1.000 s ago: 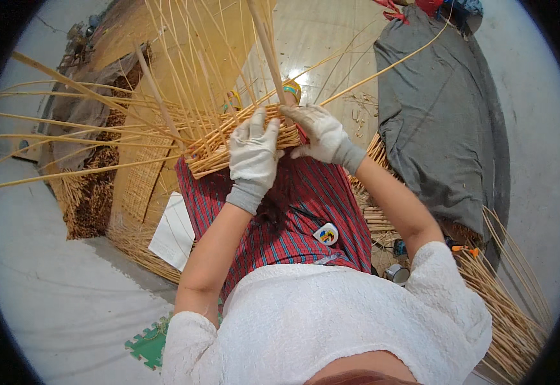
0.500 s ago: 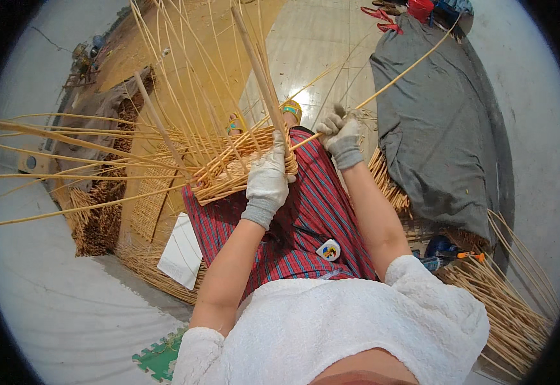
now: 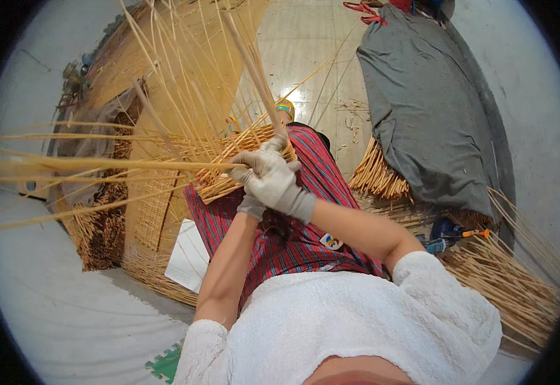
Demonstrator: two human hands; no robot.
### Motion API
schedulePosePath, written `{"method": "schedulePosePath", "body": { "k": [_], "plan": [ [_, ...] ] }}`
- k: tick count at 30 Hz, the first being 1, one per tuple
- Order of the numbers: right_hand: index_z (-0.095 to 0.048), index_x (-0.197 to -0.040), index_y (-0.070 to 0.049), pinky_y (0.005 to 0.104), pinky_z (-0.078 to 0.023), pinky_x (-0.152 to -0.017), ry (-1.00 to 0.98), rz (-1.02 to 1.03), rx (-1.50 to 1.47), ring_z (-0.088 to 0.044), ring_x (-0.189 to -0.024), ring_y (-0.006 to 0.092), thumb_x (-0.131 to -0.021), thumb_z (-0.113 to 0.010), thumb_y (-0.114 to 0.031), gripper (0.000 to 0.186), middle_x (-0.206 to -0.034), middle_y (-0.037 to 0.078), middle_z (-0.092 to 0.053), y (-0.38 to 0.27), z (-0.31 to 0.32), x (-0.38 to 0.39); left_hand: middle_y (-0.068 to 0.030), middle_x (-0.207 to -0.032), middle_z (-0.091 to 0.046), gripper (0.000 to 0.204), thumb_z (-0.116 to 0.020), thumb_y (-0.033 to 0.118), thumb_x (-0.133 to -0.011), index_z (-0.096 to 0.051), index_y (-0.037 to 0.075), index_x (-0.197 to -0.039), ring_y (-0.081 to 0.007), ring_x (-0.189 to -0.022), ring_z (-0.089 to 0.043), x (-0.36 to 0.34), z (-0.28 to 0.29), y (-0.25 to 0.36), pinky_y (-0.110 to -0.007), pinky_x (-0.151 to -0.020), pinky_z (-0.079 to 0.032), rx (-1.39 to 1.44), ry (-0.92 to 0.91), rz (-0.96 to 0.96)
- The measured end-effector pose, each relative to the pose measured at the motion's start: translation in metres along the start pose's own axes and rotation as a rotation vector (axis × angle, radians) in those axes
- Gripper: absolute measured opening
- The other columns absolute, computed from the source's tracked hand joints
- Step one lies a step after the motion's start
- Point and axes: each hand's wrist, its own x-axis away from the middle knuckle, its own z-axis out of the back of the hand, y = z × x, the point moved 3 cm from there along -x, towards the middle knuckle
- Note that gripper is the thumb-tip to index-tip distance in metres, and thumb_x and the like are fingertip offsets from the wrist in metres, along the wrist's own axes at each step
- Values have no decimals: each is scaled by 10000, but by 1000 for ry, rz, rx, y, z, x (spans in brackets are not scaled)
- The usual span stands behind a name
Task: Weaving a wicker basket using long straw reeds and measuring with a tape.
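A partly woven cane basket (image 3: 219,186) rests over my lap on a red striped cloth (image 3: 318,167). Long loose canes fan out from it to the left and far side, and thicker stakes stand up from it. My left hand (image 3: 276,142), in a pale work glove, grips the basket's right end beside a thick stake; my other hand partly hides it. My right hand (image 3: 272,181), gloved too, crosses over the left wrist. Its fingers are closed on a cane strand (image 3: 177,165) that stretches out to the left, its far part blurred.
Cane bundles lie under a grey cloth (image 3: 421,109) at the right. More cut canes (image 3: 505,289) and a blue power tool with an orange tip (image 3: 444,234) are at the near right. Stacked canes (image 3: 100,244) and a white sheet (image 3: 188,255) are on the left.
My right hand has swung from the far right, where it held a strand, across to the left over my left hand. It now holds a strand pointing left. My left hand stays at the basket.
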Motion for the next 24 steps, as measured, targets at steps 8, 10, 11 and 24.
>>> {"method": "schedulePosePath", "body": {
  "k": [8,10,11,24],
  "plan": [
    [-642,-1273,-11,432,-528,-896,245,-637,176,-665,-1086,394,-828,-577,-797,906,-1137,266,-698,113,55,-40,-150,-1193,-674,149,-619,165,-1018,-676,38,-1071,-268,-1118,-649,18,56,37,-406,-976,-544,224,188,125],
    [-626,-1292,5,394,-510,-919,226,-542,-1,-660,-1111,340,-828,-638,-745,882,-1157,236,-694,121,46,-42,-140,-1166,-687,157,-634,157,-1010,-658,49,-1122,-260,-1079,-669,16,72,16,-416,-956,-580,495,363,299],
    [-629,-1271,12,371,-501,-923,194,-482,-36,-652,-1108,307,-822,-685,-709,852,-1140,214,-693,122,47,-42,-139,-1161,-689,179,-645,141,-1001,-643,52,-1156,-259,-1064,-679,13,78,7,-431,-940,-600,569,388,326],
    [-663,-1063,41,430,-559,-793,-238,-466,544,-703,-903,361,-690,-814,-499,673,-928,248,-710,110,68,-50,-121,-983,-691,168,-602,-69,-953,-608,-8,-1109,-218,-794,-718,-44,68,57,-318,-711,-624,-51,149,281]
  ]
}}
